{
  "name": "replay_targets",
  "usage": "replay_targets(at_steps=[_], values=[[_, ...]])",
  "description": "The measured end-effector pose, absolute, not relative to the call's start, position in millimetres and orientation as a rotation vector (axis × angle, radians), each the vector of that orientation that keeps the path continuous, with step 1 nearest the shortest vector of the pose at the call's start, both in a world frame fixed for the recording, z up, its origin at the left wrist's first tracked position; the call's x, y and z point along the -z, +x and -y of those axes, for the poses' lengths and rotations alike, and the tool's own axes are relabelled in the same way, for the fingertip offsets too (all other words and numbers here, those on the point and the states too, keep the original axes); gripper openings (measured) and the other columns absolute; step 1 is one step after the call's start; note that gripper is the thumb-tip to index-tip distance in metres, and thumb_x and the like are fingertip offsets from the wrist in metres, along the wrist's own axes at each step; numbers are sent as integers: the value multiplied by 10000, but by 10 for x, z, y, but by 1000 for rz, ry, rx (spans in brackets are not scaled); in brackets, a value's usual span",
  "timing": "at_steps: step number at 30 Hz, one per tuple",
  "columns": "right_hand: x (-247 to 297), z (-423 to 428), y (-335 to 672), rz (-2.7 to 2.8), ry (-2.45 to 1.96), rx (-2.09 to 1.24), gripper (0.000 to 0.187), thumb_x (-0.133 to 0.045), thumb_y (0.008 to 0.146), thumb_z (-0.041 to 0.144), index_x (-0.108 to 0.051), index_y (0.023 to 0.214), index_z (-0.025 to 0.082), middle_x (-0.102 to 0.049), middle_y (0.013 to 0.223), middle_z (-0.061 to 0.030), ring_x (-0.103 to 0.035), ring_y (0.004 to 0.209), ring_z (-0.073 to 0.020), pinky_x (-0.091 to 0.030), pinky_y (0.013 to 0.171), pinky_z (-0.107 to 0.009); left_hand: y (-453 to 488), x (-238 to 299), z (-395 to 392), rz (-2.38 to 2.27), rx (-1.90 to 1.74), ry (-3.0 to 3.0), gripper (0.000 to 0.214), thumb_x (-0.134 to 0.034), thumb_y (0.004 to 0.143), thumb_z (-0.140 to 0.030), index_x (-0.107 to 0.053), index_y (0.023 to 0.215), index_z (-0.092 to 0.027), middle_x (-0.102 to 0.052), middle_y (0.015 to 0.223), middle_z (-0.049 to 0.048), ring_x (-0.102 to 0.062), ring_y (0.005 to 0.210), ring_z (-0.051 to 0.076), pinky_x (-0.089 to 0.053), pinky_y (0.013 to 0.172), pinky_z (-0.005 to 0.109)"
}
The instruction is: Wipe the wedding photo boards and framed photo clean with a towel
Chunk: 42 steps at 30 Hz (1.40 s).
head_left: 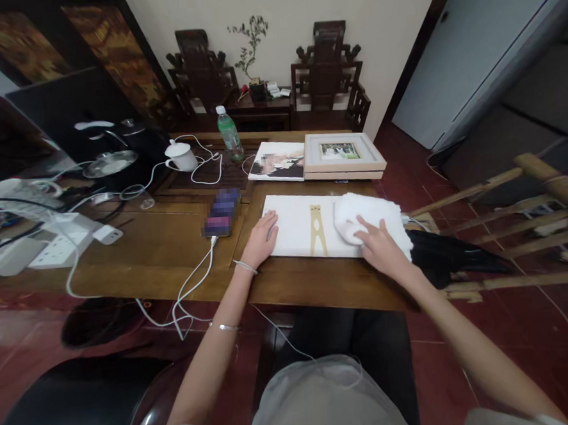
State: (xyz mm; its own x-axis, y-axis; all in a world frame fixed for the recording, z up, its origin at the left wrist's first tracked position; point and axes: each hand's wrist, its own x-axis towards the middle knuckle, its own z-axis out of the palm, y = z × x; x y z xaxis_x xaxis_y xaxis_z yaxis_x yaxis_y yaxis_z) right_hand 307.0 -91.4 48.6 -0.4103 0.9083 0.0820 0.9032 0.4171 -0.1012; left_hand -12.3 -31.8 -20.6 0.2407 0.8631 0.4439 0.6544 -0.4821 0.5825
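Observation:
A white flat rectangular box or panel (292,228) lies on the wooden table in front of me, with a gold long-legged animal figure (317,230) at its middle. My left hand (265,234) rests flat on the panel's left end, fingers stretched out. On the right end sits a bunched white cloth (373,216) with a rough, towel-like surface. My right hand (380,245) holds the cloth down against the panel, its index finger reaching over the folds. The cloth hides the panel's right end.
Behind the panel are a framed picture (345,154) and a photo book or print (277,161). To the left lie a phone (222,211) on a charging cable, a bottle (230,135), a lidded white cup (182,156) and power strips (64,242). A bamboo rack (497,238) stands right.

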Motion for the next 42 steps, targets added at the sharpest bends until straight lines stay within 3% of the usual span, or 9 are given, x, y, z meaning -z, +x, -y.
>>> replay_targets(at_steps=[4,9,17,28,37,42], values=[[-415,1446,3097,2664,-1367,-83,365,-375,683,-25,-626,862,169,-412,1478,-106,-212,1426,-335,-189,1047,-733,-133,238,306,-1409,-1096,2234,369,-434,909,-242,-600,1218,-126,-557,1356,139,-464,1317,267,-351,1122,488],[-365,1436,3151,2647,-1299,-70,387,-352,660,-73,-610,819,168,-409,1477,-107,-211,1422,-342,-187,1009,-779,-136,246,301,-1413,-1099,2252,373,-440,908,-247,-606,1209,-102,-562,1345,161,-474,1309,277,-358,1119,481],[-363,1047,3157,2606,-1319,-136,442,-350,627,-77,-626,860,177,-438,1458,-122,-263,1411,-304,-221,1041,-731,-155,263,240,-1439,-1064,2248,391,-419,915,-234,-589,1234,-85,-538,1365,180,-431,1339,287,-337,1124,498],[-471,1458,3118,2701,-1269,-218,401,-358,631,-54,-623,812,187,-448,1456,-70,-240,1418,-322,-205,1044,-743,-187,279,266,-1423,-1075,2245,378,-434,910,-242,-592,1233,-125,-550,1362,149,-445,1332,272,-349,1115,501],[-409,427,3033,2601,-1502,-113,450,-409,720,24,-612,1113,108,-376,1472,-237,-292,1402,-305,-172,1094,-657,-193,250,281,-1419,-1073,2227,386,-443,910,-253,-589,1237,-107,-539,1368,167,-441,1333,280,-331,1128,495],[-435,-15,2926,2592,-1608,-67,507,-365,765,12,-547,1233,88,-388,1464,-240,-247,1418,-311,-204,1064,-679,-198,249,282,-1432,-1069,2228,380,-444,912,-255,-593,1232,-115,-546,1365,154,-447,1331,261,-339,1128,472]])
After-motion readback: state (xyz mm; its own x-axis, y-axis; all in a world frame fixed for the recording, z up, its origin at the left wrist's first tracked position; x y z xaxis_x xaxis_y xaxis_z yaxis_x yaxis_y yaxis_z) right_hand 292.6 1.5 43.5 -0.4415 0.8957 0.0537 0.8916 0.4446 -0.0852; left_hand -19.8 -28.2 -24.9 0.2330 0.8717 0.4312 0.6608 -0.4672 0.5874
